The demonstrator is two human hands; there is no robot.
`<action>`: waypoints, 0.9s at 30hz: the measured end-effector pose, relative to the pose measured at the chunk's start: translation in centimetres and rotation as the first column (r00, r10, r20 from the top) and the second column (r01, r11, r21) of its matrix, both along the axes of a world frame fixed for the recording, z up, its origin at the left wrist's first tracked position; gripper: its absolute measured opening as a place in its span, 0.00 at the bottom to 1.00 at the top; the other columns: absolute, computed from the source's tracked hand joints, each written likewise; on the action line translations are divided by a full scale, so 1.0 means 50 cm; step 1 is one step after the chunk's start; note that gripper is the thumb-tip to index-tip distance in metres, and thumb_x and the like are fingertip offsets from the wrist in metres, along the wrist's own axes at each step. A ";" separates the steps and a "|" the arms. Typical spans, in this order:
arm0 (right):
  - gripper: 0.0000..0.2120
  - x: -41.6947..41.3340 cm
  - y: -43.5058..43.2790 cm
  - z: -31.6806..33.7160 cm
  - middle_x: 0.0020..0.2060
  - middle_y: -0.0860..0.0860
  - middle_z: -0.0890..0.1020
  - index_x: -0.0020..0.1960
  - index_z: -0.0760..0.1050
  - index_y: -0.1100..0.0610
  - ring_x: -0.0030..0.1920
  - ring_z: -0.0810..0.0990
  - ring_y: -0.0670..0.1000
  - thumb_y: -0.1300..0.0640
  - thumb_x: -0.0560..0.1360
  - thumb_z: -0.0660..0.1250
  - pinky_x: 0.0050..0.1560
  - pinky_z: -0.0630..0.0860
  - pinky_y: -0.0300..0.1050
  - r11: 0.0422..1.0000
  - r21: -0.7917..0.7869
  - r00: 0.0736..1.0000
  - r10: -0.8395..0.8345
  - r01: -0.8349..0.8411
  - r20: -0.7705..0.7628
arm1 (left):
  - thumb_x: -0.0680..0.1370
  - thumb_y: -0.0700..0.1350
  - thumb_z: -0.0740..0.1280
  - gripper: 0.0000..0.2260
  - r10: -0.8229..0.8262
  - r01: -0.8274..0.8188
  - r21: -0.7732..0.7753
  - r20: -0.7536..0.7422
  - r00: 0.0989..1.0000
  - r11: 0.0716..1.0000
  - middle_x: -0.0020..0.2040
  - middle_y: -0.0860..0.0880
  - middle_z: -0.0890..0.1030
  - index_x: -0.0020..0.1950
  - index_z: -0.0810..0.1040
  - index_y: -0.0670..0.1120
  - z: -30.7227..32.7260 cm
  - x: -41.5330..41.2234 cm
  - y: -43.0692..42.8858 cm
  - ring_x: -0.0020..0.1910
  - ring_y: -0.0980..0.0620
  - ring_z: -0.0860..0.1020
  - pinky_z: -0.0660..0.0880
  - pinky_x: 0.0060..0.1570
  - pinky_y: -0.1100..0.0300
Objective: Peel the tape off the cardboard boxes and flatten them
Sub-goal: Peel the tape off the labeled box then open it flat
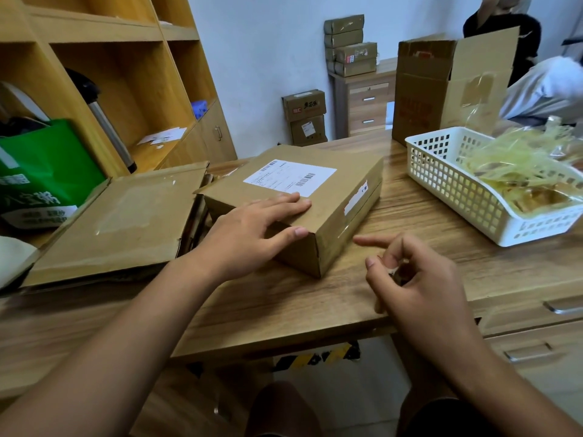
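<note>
From where I stand, the person's left hand (252, 228) lies flat and open on the near corner of a small sealed cardboard box (303, 203) sitting on the wooden desk (315, 298), fingers spread over its top and thumb down its front face, steadying rather than gripping it. The right hand (413, 279) hovers just beside the box's right side, forefinger pointing toward the taped edge (355, 200), the other fingers loosely curled; whether something small is pinched there I cannot tell. The box's shipping label (290, 177) is intact, so this one looks unstarted. To the left lies a flattened carton (116, 228), seemingly done, and the white basket (457, 190) on the right holds a heap of peeled tape strips (517, 162). A tall open box (441, 89) at the back apparently remains.
</note>
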State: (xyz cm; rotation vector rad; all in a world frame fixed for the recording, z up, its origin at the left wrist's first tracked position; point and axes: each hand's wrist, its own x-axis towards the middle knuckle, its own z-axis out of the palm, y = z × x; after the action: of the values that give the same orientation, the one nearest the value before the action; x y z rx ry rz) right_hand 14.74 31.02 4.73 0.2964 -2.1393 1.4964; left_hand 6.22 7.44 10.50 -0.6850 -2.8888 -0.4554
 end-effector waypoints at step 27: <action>0.17 -0.024 -0.002 -0.002 0.42 0.41 0.74 0.60 0.80 0.40 0.42 0.76 0.41 0.40 0.72 0.68 0.39 0.78 0.48 0.913 0.403 0.989 -0.117 0.071 0.090 | 0.82 0.56 0.62 0.21 -0.028 0.026 0.031 0.060 0.998 0.999 0.77 0.66 0.63 0.74 0.66 0.69 0.002 -0.013 -0.017 0.78 0.65 0.56 0.56 0.78 0.51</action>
State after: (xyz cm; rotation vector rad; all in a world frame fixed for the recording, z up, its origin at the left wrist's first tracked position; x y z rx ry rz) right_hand 13.55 30.92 4.64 0.2491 -2.5058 1.0339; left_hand 5.60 6.59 10.62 -0.7189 -2.9258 -0.5315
